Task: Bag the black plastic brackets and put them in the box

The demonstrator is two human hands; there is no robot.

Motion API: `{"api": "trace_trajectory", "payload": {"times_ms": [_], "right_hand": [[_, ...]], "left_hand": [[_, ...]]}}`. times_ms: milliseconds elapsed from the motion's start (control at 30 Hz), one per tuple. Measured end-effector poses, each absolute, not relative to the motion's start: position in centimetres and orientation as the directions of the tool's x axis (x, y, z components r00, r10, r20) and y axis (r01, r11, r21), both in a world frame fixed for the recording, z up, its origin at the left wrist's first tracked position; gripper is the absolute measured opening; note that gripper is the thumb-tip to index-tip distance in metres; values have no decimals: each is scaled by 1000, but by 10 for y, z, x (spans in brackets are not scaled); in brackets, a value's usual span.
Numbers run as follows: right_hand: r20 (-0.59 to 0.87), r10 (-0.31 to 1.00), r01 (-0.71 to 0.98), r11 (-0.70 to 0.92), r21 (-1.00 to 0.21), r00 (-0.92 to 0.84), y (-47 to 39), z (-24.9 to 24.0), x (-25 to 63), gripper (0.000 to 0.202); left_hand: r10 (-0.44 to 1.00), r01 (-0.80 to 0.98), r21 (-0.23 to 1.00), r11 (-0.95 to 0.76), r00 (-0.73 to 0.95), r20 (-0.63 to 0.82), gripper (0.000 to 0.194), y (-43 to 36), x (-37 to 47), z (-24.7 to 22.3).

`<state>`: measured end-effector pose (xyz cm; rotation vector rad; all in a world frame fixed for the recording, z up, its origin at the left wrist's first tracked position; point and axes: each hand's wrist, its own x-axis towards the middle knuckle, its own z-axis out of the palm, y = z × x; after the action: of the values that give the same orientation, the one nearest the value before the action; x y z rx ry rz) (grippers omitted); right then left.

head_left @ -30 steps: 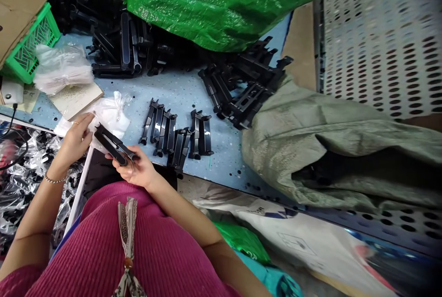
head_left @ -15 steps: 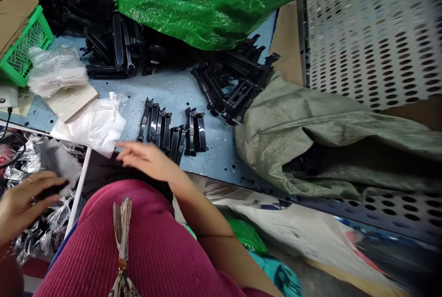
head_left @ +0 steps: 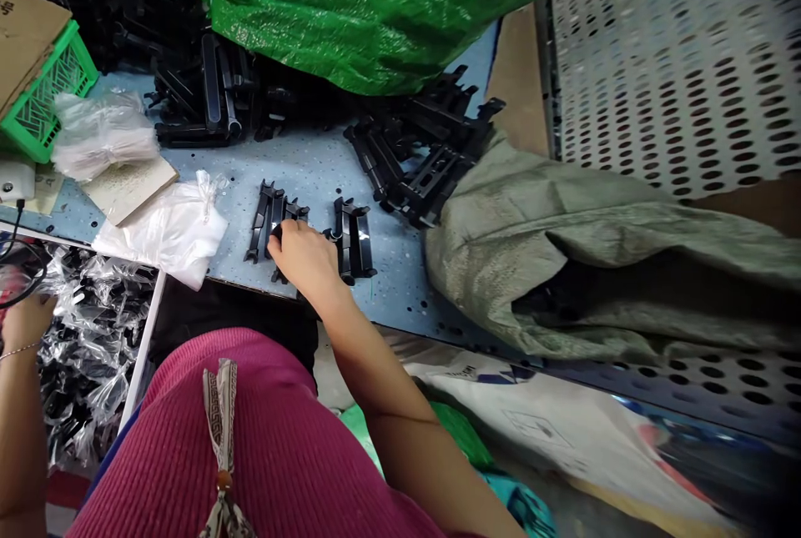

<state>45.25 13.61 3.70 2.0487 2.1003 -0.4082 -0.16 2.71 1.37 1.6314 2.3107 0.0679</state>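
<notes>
On the blue speckled worktop, several black plastic brackets (head_left: 258,225) lie side by side in a short row. My right hand (head_left: 306,258) is over the middle of that row, its fingers curled down and closed on one black bracket (head_left: 279,275), most of which the hand covers. Two more brackets (head_left: 354,238) lie just right of the hand. At the far left edge, my left hand (head_left: 28,317) is above an open bin holding several clear-bagged black parts (head_left: 103,338). Its fingers are mostly hidden, and what they may hold does not show.
White plastic bags (head_left: 166,225) lie left of the brackets, with a bundle of clear bags (head_left: 103,133) behind. A green basket (head_left: 53,108) stands at the left. Piled black brackets (head_left: 425,150) spill from an olive sack (head_left: 488,246). A green tarp-like sack (head_left: 375,12) occupies the back.
My right hand has moved from beside the white bags onto the bracket row and closed there. The left hand has moved up and left, and the dark piece and bag near it no longer show.
</notes>
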Motion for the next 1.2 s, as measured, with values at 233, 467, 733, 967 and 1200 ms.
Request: {"api": "trace_trajectory", "payload": {"times_ms": [233,467,733,967,1200], "right_hand": [[-380,924,981,-33,-194,-44,150,31,437,52],[-343,909,129,-320,-938,-239,144,16,456,39],[-320,838,-516,-529,-673,-442,126,-17,385,40],[-359,723,-455,-666,-591,-591,99,-11,418,43],[-455,581,-432,-811,-396,-675,81,-46,390,34]], "left_hand": [[986,890,427,-163,156,51,28,102,206,4],[982,564,825,34,133,-131,18,131,181,-9],[992,636,769,-59,121,-24,17,117,177,20],[941,821,467,-329,328,87,41,118,164,24],[928,681,645,-348,345,136,62,105,175,26]]}}
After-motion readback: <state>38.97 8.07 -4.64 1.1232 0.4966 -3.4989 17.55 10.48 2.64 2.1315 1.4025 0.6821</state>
